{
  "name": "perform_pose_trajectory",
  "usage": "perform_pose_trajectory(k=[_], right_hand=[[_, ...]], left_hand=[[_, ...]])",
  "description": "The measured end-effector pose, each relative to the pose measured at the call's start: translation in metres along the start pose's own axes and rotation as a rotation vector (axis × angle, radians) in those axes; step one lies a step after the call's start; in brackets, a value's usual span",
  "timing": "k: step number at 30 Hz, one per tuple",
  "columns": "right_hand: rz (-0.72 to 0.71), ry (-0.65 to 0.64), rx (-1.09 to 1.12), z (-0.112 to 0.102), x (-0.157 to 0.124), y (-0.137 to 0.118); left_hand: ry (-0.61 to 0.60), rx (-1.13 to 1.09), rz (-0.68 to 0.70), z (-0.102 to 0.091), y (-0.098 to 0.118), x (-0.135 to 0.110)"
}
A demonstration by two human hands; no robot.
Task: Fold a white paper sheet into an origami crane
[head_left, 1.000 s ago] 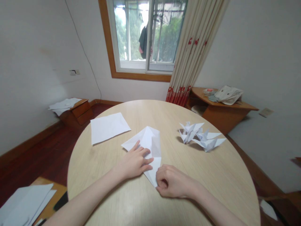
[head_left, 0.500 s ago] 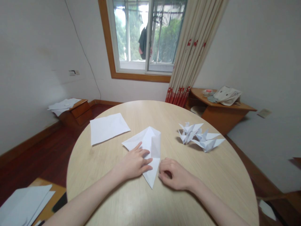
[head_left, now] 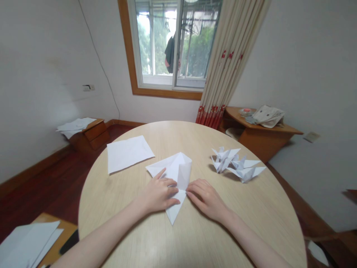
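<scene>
A partly folded white paper [head_left: 176,169] lies on the round wooden table [head_left: 251,208], pointed toward me. My left hand [head_left: 159,193] rests flat on its left half, fingers stretched out and pressing it down. My right hand [head_left: 205,198] touches the paper's right edge with extended fingertips; it holds nothing. The paper's far flap stands up slightly.
A flat white sheet [head_left: 127,152] lies at the table's left. Several folded paper cranes [head_left: 235,162] sit at the right. A low wooden cabinet [head_left: 88,131] with papers stands at left, a side table [head_left: 262,130] with cloth at right. More sheets [head_left: 26,243] lie at bottom left.
My right hand has uncurled and slid from the paper's near tip up along its right edge. The left hand has stayed pressing the paper, which has shifted slightly.
</scene>
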State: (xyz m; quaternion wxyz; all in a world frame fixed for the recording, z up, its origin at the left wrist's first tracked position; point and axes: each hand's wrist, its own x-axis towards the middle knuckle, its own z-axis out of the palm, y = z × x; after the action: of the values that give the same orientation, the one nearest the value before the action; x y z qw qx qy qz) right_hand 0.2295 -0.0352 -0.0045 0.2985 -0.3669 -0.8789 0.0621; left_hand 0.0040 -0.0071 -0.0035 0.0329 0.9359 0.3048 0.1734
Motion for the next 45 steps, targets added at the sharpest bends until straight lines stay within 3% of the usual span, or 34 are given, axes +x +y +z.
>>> perform_pose_trajectory(k=[12,20,26,38,45], right_hand=[[-0.122,0.182,-0.144,-0.003,-0.002,0.001],[-0.089,0.077,-0.215,-0.007,-0.002,0.007],[-0.079,0.104,-0.184,-0.008,-0.001,0.01],[0.134,0.084,-0.097,-0.003,-0.003,0.018],[0.206,0.084,-0.115,0.002,-0.005,0.021]], left_hand=[[-0.071,-0.169,-0.103,-0.01,0.009,0.004],[-0.081,-0.236,-0.015,-0.009,0.009,0.002],[-0.062,-0.285,0.033,-0.01,0.01,0.001],[-0.051,-0.319,0.071,-0.011,0.007,0.0],[0.06,-0.277,0.106,-0.012,0.008,-0.001]])
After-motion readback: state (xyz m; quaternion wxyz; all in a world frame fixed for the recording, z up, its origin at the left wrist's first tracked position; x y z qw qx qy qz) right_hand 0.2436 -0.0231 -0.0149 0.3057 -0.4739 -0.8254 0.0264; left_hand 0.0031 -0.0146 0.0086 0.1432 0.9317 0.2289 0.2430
